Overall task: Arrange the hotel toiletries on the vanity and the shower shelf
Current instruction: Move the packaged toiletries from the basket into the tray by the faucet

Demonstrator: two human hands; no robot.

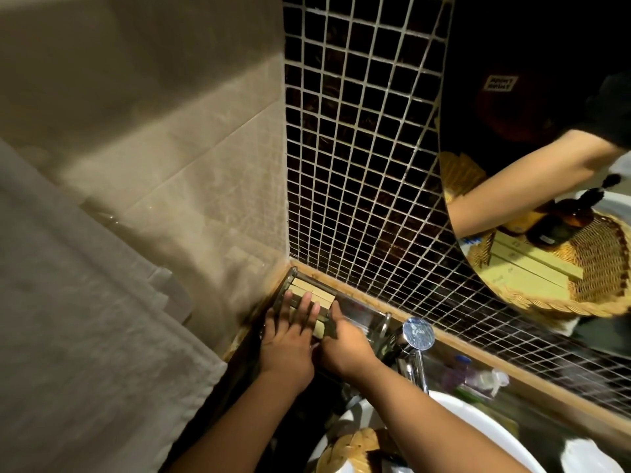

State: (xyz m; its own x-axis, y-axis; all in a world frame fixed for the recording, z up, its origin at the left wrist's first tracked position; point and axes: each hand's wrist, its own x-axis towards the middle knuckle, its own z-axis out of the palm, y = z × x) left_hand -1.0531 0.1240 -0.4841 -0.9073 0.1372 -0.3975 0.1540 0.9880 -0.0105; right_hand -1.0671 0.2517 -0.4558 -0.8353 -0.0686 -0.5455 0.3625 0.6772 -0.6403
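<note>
A: What room is this?

B: A dim bathroom corner. Large beige wall tiles (177, 186) fill the upper left of the frame, and dark mosaic tiles (358, 158) with pale grout cover the wall at centre. A pale towel (78, 319) hangs down the left side.

A: And the surface?

B: A dark vanity counter (246, 367) runs along the mosaic wall, edged by a wooden strip. The white basin (478, 421) sits at lower right, with a chrome tap (417, 336) just behind it.

A: Where are the toiletries?

B: Flat tan boxes (312, 292) lie side by side in a small dark tray (285, 286) pushed into the corner where the two walls meet, just below centre of the frame.

A: The hands?

B: The left hand (290, 339) lies flat, fingers spread over the boxes, pressing rather than gripping. The right hand (343, 349) is beside it, touching the near end of the tray; its fingers curl under, and I cannot tell whether they clasp anything.

A: Anything else?

B: A round mirror (512, 97) at upper right reflects a forearm, amber pump bottles and a woven basket holding more tan boxes. Part of a woven basket (355, 448) shows at the bottom edge, by the basin. Some small items lie behind the tap, too blurred to name.
</note>
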